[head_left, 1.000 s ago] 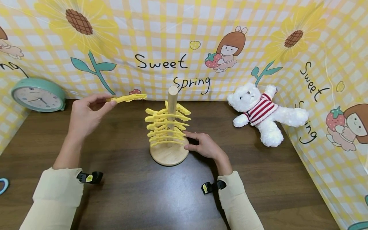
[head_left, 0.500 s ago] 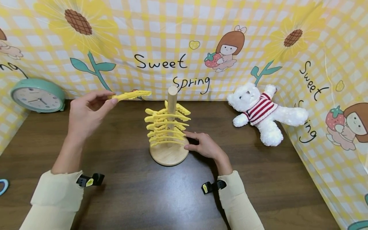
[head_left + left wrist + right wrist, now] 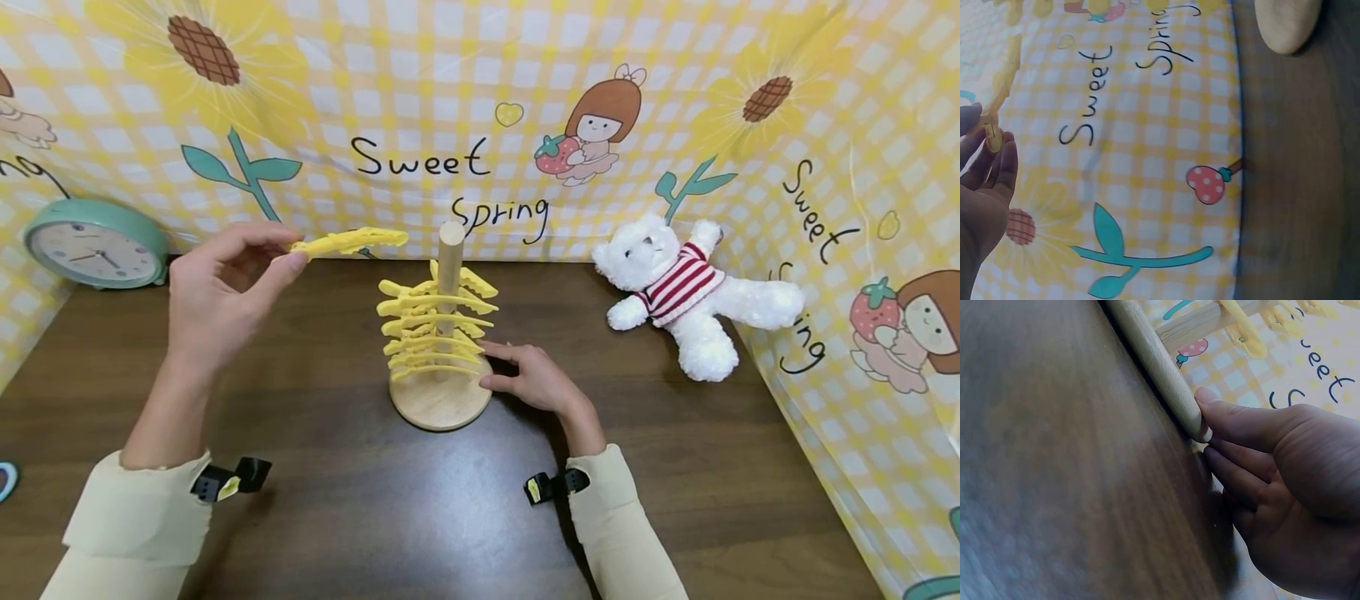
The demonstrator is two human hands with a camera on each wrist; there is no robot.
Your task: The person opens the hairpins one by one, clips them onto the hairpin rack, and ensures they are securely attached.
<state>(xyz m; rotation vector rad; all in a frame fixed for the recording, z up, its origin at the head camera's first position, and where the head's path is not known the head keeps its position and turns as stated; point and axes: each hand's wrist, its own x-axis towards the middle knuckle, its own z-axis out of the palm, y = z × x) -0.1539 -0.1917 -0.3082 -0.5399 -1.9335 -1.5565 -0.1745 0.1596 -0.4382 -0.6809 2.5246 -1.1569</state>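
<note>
Left of the post top, my left hand [image 3: 213,308] pinches a yellow alligator hair clip [image 3: 351,242] by one end, its long toothed part pointing right. The left wrist view shows the clip's near end [image 3: 992,134] between thumb and fingertips. A wooden stand [image 3: 441,407] with a round base and an upright post stands on the table. Several yellow hair clips [image 3: 423,325] are stacked crosswise along the post, below its bare top. My right hand [image 3: 542,382] holds the base at its right edge, thumb on the rim [image 3: 1192,419] and fingers against its side.
A white teddy bear [image 3: 678,287] in a striped sweater lies at the back right. A green clock [image 3: 97,246] stands at the back left. Part of a light-blue ring [image 3: 7,481] shows at the left edge. Patterned yellow-checked cloth [image 3: 420,108] covers the back and right side.
My left hand has risen slightly, and the hair clip has moved right and up toward the post top. The right hand keeps its hold on the base.
</note>
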